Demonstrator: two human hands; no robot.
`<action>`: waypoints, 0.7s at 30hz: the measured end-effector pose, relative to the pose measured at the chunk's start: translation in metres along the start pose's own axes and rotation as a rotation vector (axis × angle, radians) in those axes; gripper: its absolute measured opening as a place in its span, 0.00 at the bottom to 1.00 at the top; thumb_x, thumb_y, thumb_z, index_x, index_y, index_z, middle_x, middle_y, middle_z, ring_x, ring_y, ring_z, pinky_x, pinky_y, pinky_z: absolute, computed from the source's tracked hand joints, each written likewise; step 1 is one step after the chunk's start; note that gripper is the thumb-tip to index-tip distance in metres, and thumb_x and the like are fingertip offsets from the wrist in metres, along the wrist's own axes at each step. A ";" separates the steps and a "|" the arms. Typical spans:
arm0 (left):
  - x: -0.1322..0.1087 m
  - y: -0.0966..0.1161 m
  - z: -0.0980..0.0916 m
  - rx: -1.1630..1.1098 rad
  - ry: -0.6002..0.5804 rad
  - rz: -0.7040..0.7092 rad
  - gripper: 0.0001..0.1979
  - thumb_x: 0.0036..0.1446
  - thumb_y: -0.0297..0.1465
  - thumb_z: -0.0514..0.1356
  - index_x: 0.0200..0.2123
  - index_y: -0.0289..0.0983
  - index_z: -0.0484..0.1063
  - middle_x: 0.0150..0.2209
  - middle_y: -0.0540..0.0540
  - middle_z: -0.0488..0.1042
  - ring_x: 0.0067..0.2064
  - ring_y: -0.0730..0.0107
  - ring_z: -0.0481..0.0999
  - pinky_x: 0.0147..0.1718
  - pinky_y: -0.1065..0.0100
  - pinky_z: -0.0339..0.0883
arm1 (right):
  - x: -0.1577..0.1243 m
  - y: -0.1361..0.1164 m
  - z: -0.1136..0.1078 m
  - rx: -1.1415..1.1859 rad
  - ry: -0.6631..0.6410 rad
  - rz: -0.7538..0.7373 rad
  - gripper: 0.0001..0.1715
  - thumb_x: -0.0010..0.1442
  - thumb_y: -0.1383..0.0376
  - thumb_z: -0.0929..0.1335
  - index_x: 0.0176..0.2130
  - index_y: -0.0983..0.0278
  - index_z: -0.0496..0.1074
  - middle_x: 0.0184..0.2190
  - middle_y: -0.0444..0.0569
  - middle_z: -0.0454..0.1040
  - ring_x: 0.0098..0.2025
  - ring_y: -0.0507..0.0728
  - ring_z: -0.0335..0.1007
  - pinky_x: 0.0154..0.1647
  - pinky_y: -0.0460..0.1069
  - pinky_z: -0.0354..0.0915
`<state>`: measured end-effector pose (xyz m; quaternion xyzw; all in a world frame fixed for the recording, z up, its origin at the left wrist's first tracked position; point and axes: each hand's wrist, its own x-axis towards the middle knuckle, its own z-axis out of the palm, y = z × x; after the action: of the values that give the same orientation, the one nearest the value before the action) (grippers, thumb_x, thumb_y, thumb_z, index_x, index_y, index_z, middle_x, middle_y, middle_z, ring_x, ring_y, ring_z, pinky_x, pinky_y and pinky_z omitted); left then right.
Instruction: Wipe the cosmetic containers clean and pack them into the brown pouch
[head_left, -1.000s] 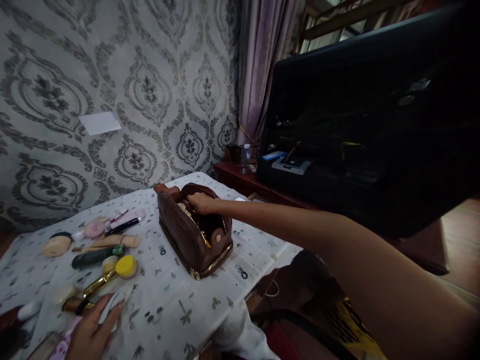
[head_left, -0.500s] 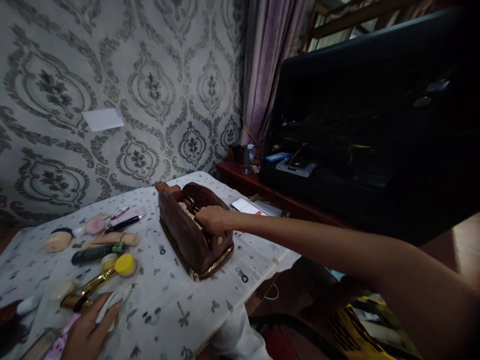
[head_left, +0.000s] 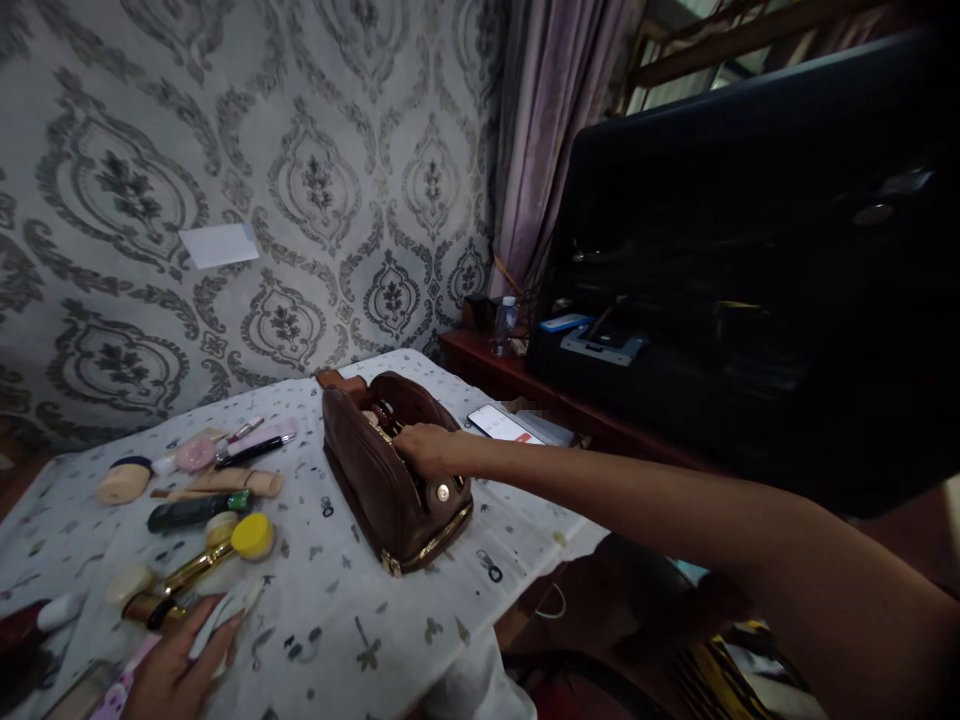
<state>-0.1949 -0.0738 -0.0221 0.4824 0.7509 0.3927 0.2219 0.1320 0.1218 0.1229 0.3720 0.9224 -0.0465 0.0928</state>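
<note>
A brown leather toiletry bag (head_left: 367, 480) stands unzipped on the table, with small items (head_left: 385, 412) showing inside its mouth. My right hand (head_left: 427, 450) reaches down into the opening; its fingertips are hidden inside, so what they hold does not show. At the lower left, my left hand (head_left: 176, 660) is low over the table, its bent fingers around a thin white piece that looks like a folded tissue (head_left: 214, 622). Close to that hand lie a gold tube (head_left: 199, 568), a yellow-lidded jar (head_left: 253, 537) and a dark green tube (head_left: 196, 511).
Further left are a round beige-and-dark container (head_left: 124, 482), a pink round item (head_left: 196, 454) and a black pen-like item (head_left: 257, 450). A phone (head_left: 502, 424) lies beyond the bag. A large black screen-like panel (head_left: 735, 280) and a clear bottle (head_left: 506, 322) stand at the right back.
The whole view has shifted slightly, so things sit a little further right and lower. Both hands keep nearly the same places, the right one still in the bag.
</note>
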 end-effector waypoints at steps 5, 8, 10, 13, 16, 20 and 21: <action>-0.005 0.011 0.001 -0.031 -0.002 -0.089 0.29 0.34 0.51 0.66 0.37 0.39 0.81 0.44 0.43 0.81 0.49 0.49 0.78 0.37 0.66 0.76 | -0.004 -0.003 -0.011 0.015 0.098 0.049 0.16 0.61 0.67 0.66 0.47 0.69 0.76 0.48 0.63 0.77 0.48 0.65 0.77 0.42 0.52 0.72; -0.007 0.017 0.001 -0.017 0.018 -0.072 0.28 0.36 0.52 0.65 0.37 0.39 0.80 0.43 0.43 0.81 0.47 0.50 0.79 0.36 0.65 0.76 | -0.005 -0.004 -0.021 0.048 0.142 0.075 0.14 0.62 0.66 0.66 0.45 0.72 0.76 0.46 0.64 0.78 0.45 0.63 0.78 0.39 0.50 0.71; -0.006 0.015 0.000 0.014 0.016 -0.027 0.28 0.37 0.53 0.65 0.37 0.39 0.80 0.43 0.44 0.82 0.47 0.50 0.79 0.39 0.64 0.76 | -0.006 -0.003 -0.030 0.085 0.166 0.074 0.13 0.62 0.67 0.66 0.42 0.72 0.77 0.42 0.61 0.80 0.42 0.61 0.78 0.37 0.48 0.69; -0.003 0.005 -0.004 0.070 -0.019 0.017 0.29 0.39 0.53 0.65 0.39 0.38 0.81 0.45 0.44 0.81 0.50 0.48 0.78 0.47 0.60 0.74 | -0.014 0.002 -0.049 0.167 0.284 0.065 0.16 0.67 0.69 0.60 0.43 0.70 0.75 0.39 0.54 0.80 0.41 0.56 0.77 0.39 0.45 0.66; -0.001 -0.004 -0.009 0.102 -0.027 0.022 0.29 0.41 0.54 0.65 0.41 0.39 0.81 0.47 0.44 0.81 0.53 0.47 0.76 0.53 0.58 0.71 | -0.032 0.011 -0.061 0.430 0.572 0.047 0.16 0.68 0.68 0.58 0.44 0.69 0.73 0.35 0.48 0.79 0.36 0.51 0.75 0.37 0.43 0.65; 0.000 -0.005 -0.012 0.122 -0.046 0.028 0.27 0.40 0.55 0.64 0.38 0.42 0.81 0.46 0.46 0.81 0.52 0.48 0.77 0.51 0.59 0.72 | -0.061 0.022 -0.053 0.646 0.777 -0.006 0.13 0.66 0.65 0.60 0.39 0.67 0.72 0.30 0.45 0.76 0.32 0.51 0.73 0.34 0.44 0.64; 0.000 -0.004 -0.012 0.127 -0.041 0.022 0.27 0.40 0.55 0.64 0.37 0.42 0.81 0.45 0.47 0.82 0.51 0.48 0.78 0.50 0.60 0.73 | -0.068 0.023 -0.048 0.643 0.784 -0.008 0.14 0.66 0.64 0.61 0.38 0.67 0.73 0.30 0.46 0.76 0.31 0.51 0.72 0.34 0.45 0.64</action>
<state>-0.2056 -0.0796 -0.0183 0.5116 0.7642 0.3368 0.2021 0.1897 0.1000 0.1830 0.3676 0.8283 -0.1853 -0.3799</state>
